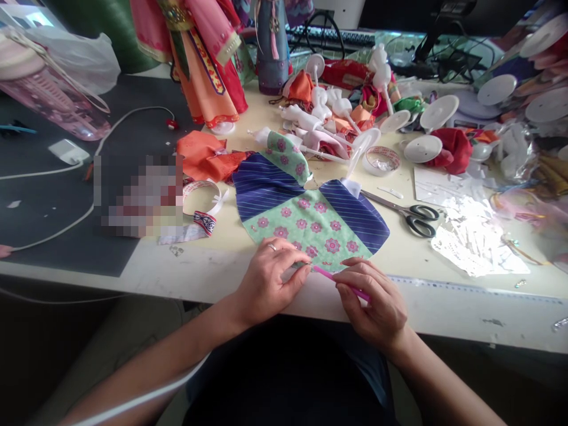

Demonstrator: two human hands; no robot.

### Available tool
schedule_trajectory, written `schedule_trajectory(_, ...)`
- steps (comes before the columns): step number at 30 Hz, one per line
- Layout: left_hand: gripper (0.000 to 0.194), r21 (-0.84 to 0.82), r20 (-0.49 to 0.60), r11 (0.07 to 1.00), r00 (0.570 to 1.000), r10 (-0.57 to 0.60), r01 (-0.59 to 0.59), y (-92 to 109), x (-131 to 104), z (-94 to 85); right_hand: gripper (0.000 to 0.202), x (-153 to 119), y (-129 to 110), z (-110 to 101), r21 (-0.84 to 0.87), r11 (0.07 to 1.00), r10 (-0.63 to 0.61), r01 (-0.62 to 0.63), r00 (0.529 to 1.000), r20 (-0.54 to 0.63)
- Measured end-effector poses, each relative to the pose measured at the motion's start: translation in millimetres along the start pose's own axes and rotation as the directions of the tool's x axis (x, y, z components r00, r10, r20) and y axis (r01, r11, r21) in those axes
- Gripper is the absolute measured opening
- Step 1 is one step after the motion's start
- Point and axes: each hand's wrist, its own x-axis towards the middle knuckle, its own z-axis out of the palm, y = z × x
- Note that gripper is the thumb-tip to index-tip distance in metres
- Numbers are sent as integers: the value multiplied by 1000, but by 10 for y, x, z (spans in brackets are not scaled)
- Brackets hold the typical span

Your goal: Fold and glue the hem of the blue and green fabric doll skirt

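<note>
A small sewn cloth piece, green with pink flowers and navy striped sides, lies spread at the table's front edge. My left hand, with a ring on one finger, has thumb and forefinger pinched at the cloth's near edge. Between the fingers of my right hand is a slim pink pen-like stick. Its tip points left, close to my left fingertips and the cloth edge. What the tip touches is too small to make out. Black-handled scissors lie right of the cloth, blades toward it.
Dressed doll figures stand at the back. White doll bodies and stands pile up behind the cloth. Tape rolls, orange cloth and white scraps lie around. A pink bottle and a white cable are left.
</note>
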Motion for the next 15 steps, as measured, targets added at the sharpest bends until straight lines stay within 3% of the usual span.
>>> schedule_trajectory(15,9,27,49,1000,999,12,-14,17,19,-20,20,-3,8,9,21,1000,21,-21,1000,9)
